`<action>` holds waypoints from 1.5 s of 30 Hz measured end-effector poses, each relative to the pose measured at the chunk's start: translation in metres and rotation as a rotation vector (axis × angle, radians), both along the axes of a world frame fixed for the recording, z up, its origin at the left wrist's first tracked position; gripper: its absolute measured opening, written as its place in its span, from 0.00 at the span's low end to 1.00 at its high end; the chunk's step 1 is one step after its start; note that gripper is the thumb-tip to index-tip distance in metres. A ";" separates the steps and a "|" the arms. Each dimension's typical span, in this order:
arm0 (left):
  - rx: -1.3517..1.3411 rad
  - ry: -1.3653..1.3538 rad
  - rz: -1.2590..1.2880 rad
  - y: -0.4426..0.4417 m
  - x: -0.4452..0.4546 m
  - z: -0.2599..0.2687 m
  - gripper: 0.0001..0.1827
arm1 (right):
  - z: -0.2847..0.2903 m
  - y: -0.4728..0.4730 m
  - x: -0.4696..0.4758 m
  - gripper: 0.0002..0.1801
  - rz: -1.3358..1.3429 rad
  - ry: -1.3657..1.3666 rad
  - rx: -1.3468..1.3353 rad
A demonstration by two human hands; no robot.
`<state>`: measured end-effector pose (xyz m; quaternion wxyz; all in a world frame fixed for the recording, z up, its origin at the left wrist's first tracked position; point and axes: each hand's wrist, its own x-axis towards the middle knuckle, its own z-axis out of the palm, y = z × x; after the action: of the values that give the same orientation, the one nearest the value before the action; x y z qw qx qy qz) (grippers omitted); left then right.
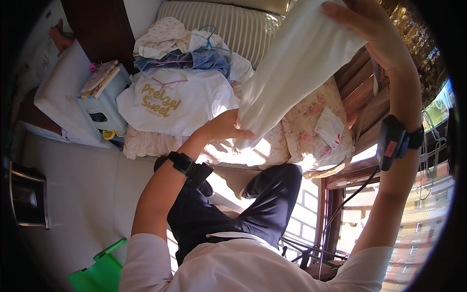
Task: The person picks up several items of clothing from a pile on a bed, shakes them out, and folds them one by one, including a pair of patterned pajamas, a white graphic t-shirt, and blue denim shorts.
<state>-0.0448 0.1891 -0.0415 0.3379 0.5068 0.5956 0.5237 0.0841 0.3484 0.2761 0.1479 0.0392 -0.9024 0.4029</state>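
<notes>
A white cloth garment [292, 65] is stretched slantwise between my two hands above the bed. My left hand [230, 126] grips its lower end, thumb and fingers pinched on the fabric. Up at the top right, my right hand [365, 29] holds the other end, with its fingers partly cut off by the picture's edge. Behind the cloth, a white T-shirt with gold lettering [171, 98] lies on the bed with a pink hanger in its neck. Beyond it are blue denim clothing [211, 64] and a heap of light clothes [164, 34] with a blue hanger [209, 36].
A floral bedspread [310, 120] bears a small folded white cloth with red marks [329, 127]. Left of the bed stands a grey plastic storage box [105, 109] with books on top. Wire hangers [432, 146] hang by the window at right. A green plastic object [98, 270] is on the floor.
</notes>
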 end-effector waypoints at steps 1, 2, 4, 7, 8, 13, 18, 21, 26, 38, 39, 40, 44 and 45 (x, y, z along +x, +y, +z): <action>-0.058 -0.049 -0.009 0.001 -0.002 -0.011 0.27 | 0.002 0.005 0.003 0.19 -0.025 0.045 -0.003; -0.115 -0.098 -0.017 0.000 -0.004 -0.018 0.26 | 0.005 0.006 0.007 0.19 -0.049 0.090 -0.005; -0.205 -0.158 -0.048 0.004 -0.003 -0.025 0.26 | 0.012 0.005 0.019 0.18 -0.155 0.180 0.012; -0.301 -0.128 -0.023 0.004 -0.002 -0.052 0.25 | 0.020 0.002 0.022 0.18 -0.230 0.215 0.019; -0.316 -0.214 0.020 0.002 0.001 -0.061 0.24 | 0.021 0.008 0.019 0.17 -0.187 0.226 0.020; -0.179 -0.428 -0.020 -0.002 0.010 -0.081 0.26 | 0.019 0.022 0.013 0.14 -0.207 0.241 -0.061; -0.061 -0.935 0.220 -0.030 0.004 -0.096 0.27 | -0.003 0.106 0.016 0.28 -0.341 0.145 -0.110; 0.122 -1.007 0.305 -0.058 -0.024 -0.105 0.24 | -0.058 0.154 0.031 0.29 -0.540 0.127 -0.248; 0.265 -0.960 0.604 -0.107 -0.063 -0.091 0.15 | -0.254 0.189 0.072 0.34 -0.601 -0.055 -0.575; -0.346 -0.399 0.852 -0.115 -0.065 -0.145 0.14 | -0.448 0.192 0.106 0.22 -0.813 -0.236 -0.444; -0.332 -0.393 0.825 -0.110 -0.063 -0.147 0.14 | -0.438 0.195 0.109 0.22 -0.834 -0.218 -0.366; -0.319 -0.388 0.800 -0.106 -0.061 -0.149 0.14 | -0.441 0.206 0.115 0.22 -0.817 -0.183 -0.372; -0.316 -0.420 0.727 -0.097 -0.056 -0.151 0.14 | -0.442 0.190 0.099 0.21 -0.843 -0.069 -0.235; -0.326 -0.425 0.751 -0.102 -0.052 -0.148 0.14 | -0.416 0.153 0.079 0.22 -0.828 -0.148 -0.258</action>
<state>-0.0970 0.0872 -0.1891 0.3147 0.0773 0.7301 0.6016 0.1634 0.5016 -0.1403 0.2356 -0.3734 -0.7924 0.4209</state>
